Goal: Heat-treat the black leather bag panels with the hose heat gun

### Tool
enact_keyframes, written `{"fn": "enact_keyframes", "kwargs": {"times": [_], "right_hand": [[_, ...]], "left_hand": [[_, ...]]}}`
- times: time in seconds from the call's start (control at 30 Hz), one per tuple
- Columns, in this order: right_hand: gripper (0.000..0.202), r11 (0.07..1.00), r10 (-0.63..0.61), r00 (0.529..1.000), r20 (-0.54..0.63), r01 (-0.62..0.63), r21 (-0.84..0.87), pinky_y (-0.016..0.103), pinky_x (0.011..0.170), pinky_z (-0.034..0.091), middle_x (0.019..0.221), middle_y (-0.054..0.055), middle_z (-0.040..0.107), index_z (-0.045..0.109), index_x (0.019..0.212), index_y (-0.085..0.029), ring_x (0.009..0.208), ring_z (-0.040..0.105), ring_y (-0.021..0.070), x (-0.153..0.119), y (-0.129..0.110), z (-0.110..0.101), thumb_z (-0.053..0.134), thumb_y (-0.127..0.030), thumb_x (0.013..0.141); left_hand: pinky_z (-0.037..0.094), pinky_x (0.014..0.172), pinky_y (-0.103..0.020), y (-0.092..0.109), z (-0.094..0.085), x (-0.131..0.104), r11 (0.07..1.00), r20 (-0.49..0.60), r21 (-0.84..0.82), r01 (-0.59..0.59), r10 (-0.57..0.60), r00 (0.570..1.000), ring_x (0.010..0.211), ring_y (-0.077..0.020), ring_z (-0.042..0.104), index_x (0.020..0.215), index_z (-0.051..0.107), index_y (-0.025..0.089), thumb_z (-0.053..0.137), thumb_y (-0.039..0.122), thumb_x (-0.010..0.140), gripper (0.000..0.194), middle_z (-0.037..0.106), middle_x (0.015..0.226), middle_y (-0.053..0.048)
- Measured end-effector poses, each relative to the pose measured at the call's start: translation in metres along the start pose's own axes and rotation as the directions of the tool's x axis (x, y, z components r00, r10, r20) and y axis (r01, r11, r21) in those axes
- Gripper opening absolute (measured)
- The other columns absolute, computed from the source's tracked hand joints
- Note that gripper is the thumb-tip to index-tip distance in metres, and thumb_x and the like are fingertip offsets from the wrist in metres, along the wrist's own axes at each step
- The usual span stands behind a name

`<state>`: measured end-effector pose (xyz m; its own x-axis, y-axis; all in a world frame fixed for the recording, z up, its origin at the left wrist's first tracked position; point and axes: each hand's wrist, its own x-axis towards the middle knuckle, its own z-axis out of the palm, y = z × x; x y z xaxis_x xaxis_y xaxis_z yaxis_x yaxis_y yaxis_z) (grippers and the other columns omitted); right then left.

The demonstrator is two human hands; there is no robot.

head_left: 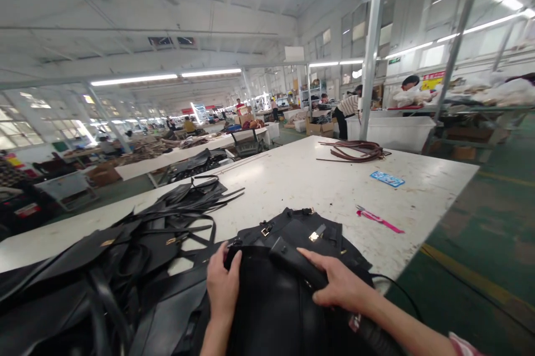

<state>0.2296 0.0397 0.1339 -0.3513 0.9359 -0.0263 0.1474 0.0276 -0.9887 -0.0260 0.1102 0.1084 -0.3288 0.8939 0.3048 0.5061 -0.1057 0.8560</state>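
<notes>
My left hand [223, 278] is closed on the upper edge of a black leather bag [267, 300], thumb and fingers pinching it. My right hand [340, 283] wraps round a black corded hand tool with a broad, flat front end, like a hair dryer [301, 264]. This front end lies at the bag's upper edge, just right of my left hand; whether it touches cannot be made out. Behind the bag lie more black leather pieces [288, 228] with gold-coloured buckles and a clasp. A black cord [401, 283] runs off to the right.
Black bags and straps [125, 250] are heaped on the left of the white table [271, 178]. Toward its right lie a pink-handled tool [380, 219], a blue-and-white card [387, 179] and a bundle of brown straps [355, 151]. A metal post [371, 49] rises behind; co-workers stand farther back.
</notes>
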Motion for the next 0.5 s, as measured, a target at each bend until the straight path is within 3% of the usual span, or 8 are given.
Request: {"fn": "enact_keyframes", "kwargs": {"times": [0.07,0.13,0.33,0.5], "right_hand": [[0.083,0.999,-0.031,0.999,0.024,0.031,-0.006,0.016,0.045,0.041,0.1,0.0,0.061,0.036,0.131,-0.023,0.059,0.056,0.0109,0.006,-0.006,0.004,0.054,-0.004,0.052],[0.084,0.999,-0.051,0.996,0.074,0.052,-0.008,0.015,0.044,0.041,0.098,-0.001,0.062,0.037,0.131,-0.022,0.059,0.057,0.0113,0.013,-0.012,0.01,0.055,-0.003,0.052],[0.085,0.993,-0.085,0.984,0.155,0.096,-0.066,0.014,0.037,0.039,0.083,-0.003,0.065,0.044,0.127,-0.025,0.048,0.055,0.0106,0.043,-0.018,0.034,0.059,-0.001,0.046],[0.082,0.989,-0.111,0.987,0.115,0.121,-0.087,0.015,0.037,0.038,0.059,-0.008,0.06,0.047,0.124,-0.027,0.043,0.053,0.0111,0.082,-0.026,0.057,0.06,-0.002,0.047]], "left_hand": [[0.037,0.089,-0.044,-0.008,-0.008,0.018,0.981,0.171,-0.117,0.156,-0.135,0.976,0.096,-0.0315,0.054,0.085,0.065,0.014,0.061,0.047,0.061,0.041,0.066,0.089,-0.008],[0.043,0.08,-0.041,-0.015,-0.01,0.028,0.963,0.218,-0.17,0.211,-0.172,0.961,0.083,-0.0287,0.059,0.072,0.067,0.013,0.062,0.047,0.059,0.037,0.068,0.075,-0.008],[0.046,0.076,-0.032,-0.028,-0.004,0.023,0.878,0.276,-0.357,0.319,-0.227,0.934,0.082,-0.0233,0.061,0.078,0.068,0.012,0.064,0.046,0.056,0.04,0.069,0.084,-0.009],[0.046,0.076,-0.036,-0.031,-0.004,0.019,0.842,0.294,-0.407,0.353,-0.245,0.924,0.085,-0.0242,0.061,0.091,0.065,0.011,0.046,0.059,0.068,0.057,0.067,0.089,-0.013]]}}
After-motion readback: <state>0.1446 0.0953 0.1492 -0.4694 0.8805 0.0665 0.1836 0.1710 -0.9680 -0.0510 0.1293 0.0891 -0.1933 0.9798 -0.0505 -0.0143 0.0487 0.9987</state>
